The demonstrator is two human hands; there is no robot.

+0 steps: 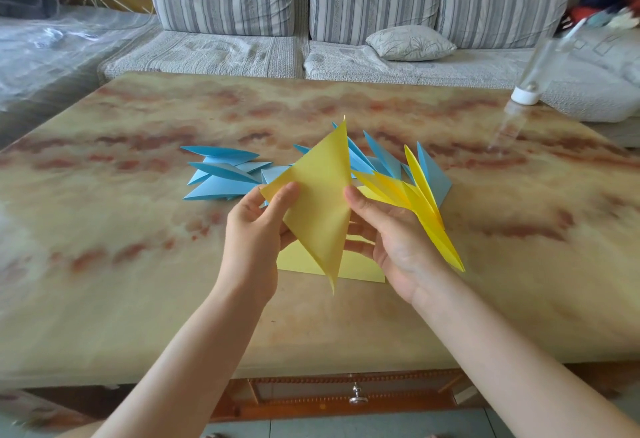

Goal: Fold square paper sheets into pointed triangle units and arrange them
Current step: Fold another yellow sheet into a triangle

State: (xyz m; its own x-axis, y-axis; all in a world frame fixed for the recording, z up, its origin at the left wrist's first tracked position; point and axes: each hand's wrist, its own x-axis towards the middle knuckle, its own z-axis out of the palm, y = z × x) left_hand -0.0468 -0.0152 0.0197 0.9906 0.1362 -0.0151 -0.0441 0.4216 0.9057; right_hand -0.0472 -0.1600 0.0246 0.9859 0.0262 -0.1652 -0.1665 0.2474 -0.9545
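Left hand [252, 229], right hand [391, 236] — each in a pinch on yellow sheet [322, 202] — blue units [221, 174], bottle [526, 91] beyond

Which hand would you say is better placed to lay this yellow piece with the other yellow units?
Probably the right hand: it holds the yellow piece, and the yellow units lie just beside it; the left hand would have to cross over.

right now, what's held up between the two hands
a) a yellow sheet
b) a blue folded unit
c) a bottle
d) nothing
a: the left hand and right hand each pinch a side of the yellow sheet, which is lifted off the table.
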